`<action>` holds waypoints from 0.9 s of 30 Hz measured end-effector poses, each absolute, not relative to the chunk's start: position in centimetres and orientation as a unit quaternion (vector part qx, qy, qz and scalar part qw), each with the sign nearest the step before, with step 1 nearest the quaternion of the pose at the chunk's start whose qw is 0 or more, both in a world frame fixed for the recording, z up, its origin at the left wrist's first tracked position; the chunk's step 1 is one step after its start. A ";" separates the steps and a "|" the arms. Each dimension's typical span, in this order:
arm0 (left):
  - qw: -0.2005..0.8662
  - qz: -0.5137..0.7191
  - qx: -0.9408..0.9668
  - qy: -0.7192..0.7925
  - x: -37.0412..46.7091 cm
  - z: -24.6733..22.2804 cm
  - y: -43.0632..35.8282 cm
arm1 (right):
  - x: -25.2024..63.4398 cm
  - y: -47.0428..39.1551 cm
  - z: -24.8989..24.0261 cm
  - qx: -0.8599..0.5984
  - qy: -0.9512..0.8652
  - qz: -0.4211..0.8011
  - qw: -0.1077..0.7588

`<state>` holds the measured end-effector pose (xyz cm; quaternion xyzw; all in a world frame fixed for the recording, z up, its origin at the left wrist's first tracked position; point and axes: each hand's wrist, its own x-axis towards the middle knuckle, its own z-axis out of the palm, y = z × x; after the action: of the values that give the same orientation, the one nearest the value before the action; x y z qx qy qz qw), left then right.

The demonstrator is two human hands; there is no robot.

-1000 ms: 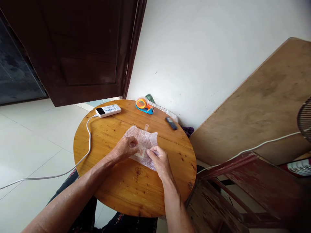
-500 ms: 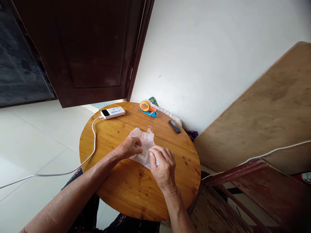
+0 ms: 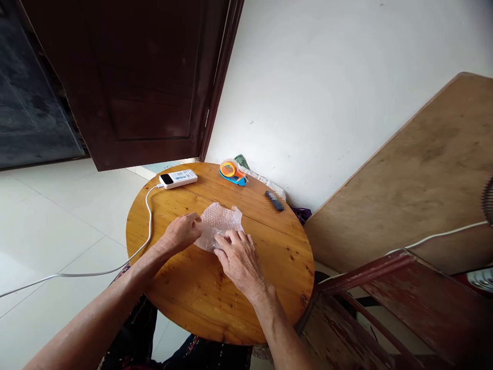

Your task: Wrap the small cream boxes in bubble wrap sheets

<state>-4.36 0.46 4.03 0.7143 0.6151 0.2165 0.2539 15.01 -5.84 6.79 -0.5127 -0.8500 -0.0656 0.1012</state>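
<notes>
A pinkish, clear sheet of bubble wrap (image 3: 221, 216) lies crumpled near the middle of the round wooden table (image 3: 185, 298). At its left edge, my left hand (image 3: 182, 231) has its fingers curled together on the plastic. My right hand (image 3: 241, 259) rests on the near right part of the wrap, fingers stretched out and a little apart, thumb pointing left. The near side of the sheet looks folded over, smooth and shiny. Whatever lies beneath that fold cannot be made out.
A white power-bank-like device (image 3: 178, 179) with a white cable (image 3: 149, 226) sits at the back left. An orange and blue tape dispenser (image 3: 233, 172) stands at the back edge. To its right lies a dark blurred object (image 3: 275, 201). A wooden chair (image 3: 370, 293) stands right.
The near part of the wrap has come over the small red-printed item that showed before. My left hand has moved left to the edge; my right hand has lowered and flattened onto the wrap.
</notes>
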 end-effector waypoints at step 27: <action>0.484 0.322 0.659 0.476 0.5 5.5 -2.0 | 16.7 -6.0 6.2 -0.522 -0.811 0.088 0.251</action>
<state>0.47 -2.04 5.50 0.6593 0.4764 0.3221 0.4844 16.71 -5.95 6.19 -0.5217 -0.8107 0.0876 0.2507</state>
